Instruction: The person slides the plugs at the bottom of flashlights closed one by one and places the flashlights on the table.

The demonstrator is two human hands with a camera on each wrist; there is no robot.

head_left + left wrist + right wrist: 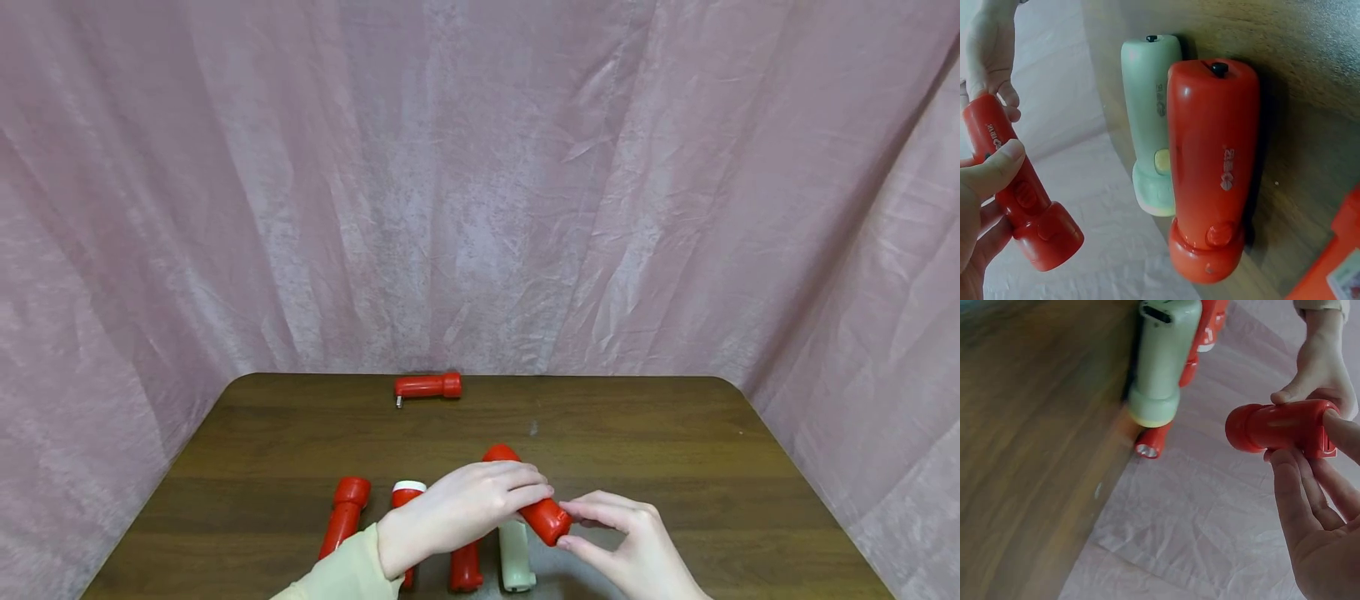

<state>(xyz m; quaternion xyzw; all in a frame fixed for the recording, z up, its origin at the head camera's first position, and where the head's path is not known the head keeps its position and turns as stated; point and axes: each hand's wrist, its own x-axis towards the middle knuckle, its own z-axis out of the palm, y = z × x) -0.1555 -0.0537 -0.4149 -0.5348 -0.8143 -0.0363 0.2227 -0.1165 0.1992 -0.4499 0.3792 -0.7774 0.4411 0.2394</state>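
Note:
My left hand (472,500) grips a red flashlight (545,518) round its barrel, holding it tilted above the table. At the flashlight's tail end, my right hand (630,542) pinches with thumb and fingertips. The right wrist view shows that thumb against the tail face, beside a narrow slot, and the fingers under the barrel. On the left wrist side, the flashlight's round button and wider head are visible. Below the hands lie a pale green flashlight (515,558) and another red flashlight (1213,156), side by side on the table.
A red flashlight with a white rim (407,493) lies partly behind my left forearm. Farther left is another red flashlight (345,521). Near the back edge of the wooden table (637,433) lies a red flashlight (427,386) with metal prongs out. Pink curtains (480,208) hang behind.

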